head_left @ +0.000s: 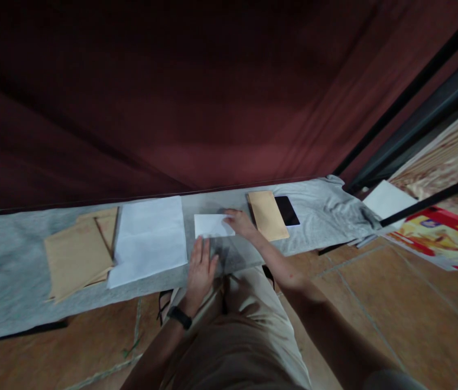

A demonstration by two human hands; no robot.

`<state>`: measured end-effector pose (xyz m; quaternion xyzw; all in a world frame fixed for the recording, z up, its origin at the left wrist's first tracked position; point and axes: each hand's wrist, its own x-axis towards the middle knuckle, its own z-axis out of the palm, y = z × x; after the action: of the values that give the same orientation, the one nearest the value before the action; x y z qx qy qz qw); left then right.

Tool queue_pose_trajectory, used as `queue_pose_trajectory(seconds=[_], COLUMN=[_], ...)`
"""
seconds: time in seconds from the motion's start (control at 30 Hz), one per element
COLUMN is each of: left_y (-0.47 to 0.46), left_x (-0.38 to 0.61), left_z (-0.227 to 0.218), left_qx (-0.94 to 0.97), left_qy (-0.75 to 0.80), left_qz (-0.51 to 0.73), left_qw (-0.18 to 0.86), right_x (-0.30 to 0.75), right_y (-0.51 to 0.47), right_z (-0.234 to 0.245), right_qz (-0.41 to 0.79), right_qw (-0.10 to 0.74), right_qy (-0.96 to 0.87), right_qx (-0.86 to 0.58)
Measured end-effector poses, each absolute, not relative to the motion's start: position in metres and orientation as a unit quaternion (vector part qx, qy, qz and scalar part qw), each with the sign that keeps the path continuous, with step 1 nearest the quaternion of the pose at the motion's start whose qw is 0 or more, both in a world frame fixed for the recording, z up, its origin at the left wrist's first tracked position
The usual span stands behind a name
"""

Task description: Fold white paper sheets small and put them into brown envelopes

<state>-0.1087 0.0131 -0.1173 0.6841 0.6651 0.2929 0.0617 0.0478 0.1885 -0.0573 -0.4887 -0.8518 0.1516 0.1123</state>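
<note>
A small white rectangle of paper [209, 225], seemingly folded, lies on the grey cloth in front of me. My left hand [201, 269] is flat with fingers stretched out, their tips touching the paper's near edge. At the paper's right end, my right hand [240, 222] has its fingers bent together over the edge, gripping it. Just left of the paper is a stack of larger white sheets [151, 235]. A brown envelope [269, 215] sits to the right of my right hand.
Several brown envelopes [78, 254] lie at the left, with a thin dark stick [104, 237] across them. A dark-screened phone [288, 211] rests beside the right envelope. Grey cloth [318, 211] covers the narrow bench; a dark red curtain [212, 108] hangs behind. A colourful box [444, 238] stands right.
</note>
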Motion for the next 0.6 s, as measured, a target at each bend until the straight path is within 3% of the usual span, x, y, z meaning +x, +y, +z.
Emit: queue_pose_trajectory(seconds=[0.13,0.27,0.43,0.6], left_y=[0.013,0.018,0.026,0.035], left_x=[-0.118,-0.126,-0.118,-0.096], left_z=[-0.092,-0.078,-0.103,-0.122], left_qx=[0.589,0.58,0.693,0.741], left_qy=[0.684,0.678,0.645,0.646], left_qz=[0.423,0.445,0.314,0.175], left_qw=[0.074,0.069,0.068,0.046], right_x=[0.057,0.065,0.074,0.076], right_y=[0.165,0.128,0.088,0.078], right_z=[-0.046,-0.072,-0.116,-0.12], right_qz=[0.118,0.113,0.103,0.149], right_qw=[0.267,0.232,0.205,0.217], right_qy=[-0.856,-0.906,-0.923,-0.897], right_qx=[-0.426,-0.336,-0.31,-0.354])
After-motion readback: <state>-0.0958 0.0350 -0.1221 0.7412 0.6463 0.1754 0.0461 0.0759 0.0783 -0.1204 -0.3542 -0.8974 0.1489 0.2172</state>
